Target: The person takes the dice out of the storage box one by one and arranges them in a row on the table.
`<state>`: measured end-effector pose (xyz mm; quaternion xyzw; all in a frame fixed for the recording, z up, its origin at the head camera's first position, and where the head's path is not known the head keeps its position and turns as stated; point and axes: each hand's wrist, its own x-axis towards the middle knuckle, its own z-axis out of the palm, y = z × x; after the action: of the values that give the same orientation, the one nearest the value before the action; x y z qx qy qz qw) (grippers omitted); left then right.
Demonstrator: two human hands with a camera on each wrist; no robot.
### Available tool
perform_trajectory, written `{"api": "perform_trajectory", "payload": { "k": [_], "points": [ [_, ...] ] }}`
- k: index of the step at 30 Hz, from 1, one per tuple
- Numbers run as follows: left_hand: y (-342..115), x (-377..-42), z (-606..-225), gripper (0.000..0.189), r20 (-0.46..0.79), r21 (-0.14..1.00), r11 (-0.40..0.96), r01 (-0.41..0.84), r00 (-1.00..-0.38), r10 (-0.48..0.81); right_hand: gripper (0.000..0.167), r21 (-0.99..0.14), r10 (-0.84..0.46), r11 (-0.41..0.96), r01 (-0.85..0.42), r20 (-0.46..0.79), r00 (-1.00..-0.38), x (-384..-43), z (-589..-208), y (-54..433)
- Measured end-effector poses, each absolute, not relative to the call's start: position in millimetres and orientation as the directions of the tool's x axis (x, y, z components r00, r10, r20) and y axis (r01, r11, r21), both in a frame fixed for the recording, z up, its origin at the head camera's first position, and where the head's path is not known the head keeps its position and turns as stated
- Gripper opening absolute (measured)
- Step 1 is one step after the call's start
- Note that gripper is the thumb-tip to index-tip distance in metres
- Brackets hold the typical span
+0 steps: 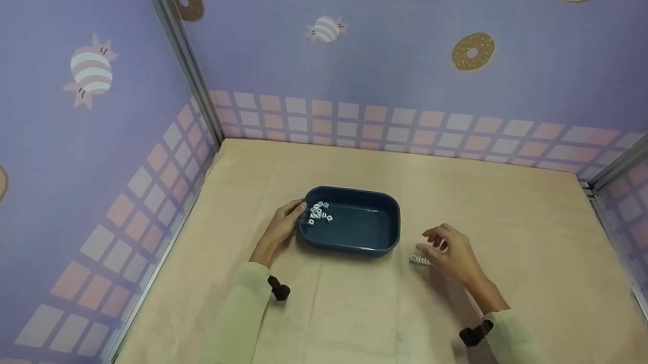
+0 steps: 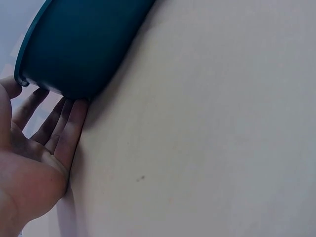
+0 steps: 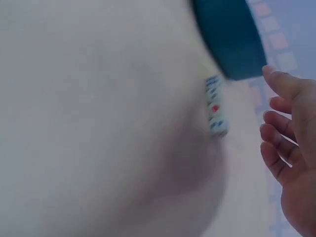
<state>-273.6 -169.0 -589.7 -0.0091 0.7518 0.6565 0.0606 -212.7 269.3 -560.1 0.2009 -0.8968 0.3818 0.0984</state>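
A dark blue-green rectangular basin (image 1: 354, 247) sits upright on the table, with several white dice (image 1: 318, 213) gathered at its left end. My left hand (image 1: 285, 222) grips that end, thumb at the rim and fingers under the outer wall, as the left wrist view shows with the left fingers (image 2: 72, 123). To the right of the basin, a short row of white dice (image 1: 421, 260) lies end to end on the cloth; blue and red pips show on the dice row (image 3: 215, 106) in the right wrist view. My right hand (image 1: 453, 254) hovers just beside this row, fingers loosely bent, holding nothing.
A cream cloth (image 1: 352, 312) covers the table. Purple panels with candy and doughnut prints, such as the back wall (image 1: 393, 60), enclose it on the left, back and right. Metal posts like the left one (image 1: 190, 64) stand at the corners.
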Motion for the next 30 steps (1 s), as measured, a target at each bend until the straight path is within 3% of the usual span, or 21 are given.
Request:
{"api": "perform_trajectory", "payload": {
  "k": [9,18,30],
  "points": [
    [-171.4,-277.5,-587.1,0.051,-0.107,0.981,0.166,-0.099,-0.993,0.040,0.024,-0.708,-0.307,0.501,-0.497,0.391,-0.868,-245.9,-534.8,195.4],
    [-172.5,-276.6,-587.8,0.055,-0.124,0.977,0.180,-0.116,-0.992,0.032,0.025,-0.721,-0.340,0.495,-0.484,0.352,-0.872,-275.5,-534.1,129.8],
    [-168.6,-273.4,-587.9,0.053,-0.127,0.980,0.160,-0.119,-0.991,0.041,0.029,-0.771,-0.321,0.534,-0.348,0.195,-0.927,-286.4,-557.1,71.1]
  ]
}}
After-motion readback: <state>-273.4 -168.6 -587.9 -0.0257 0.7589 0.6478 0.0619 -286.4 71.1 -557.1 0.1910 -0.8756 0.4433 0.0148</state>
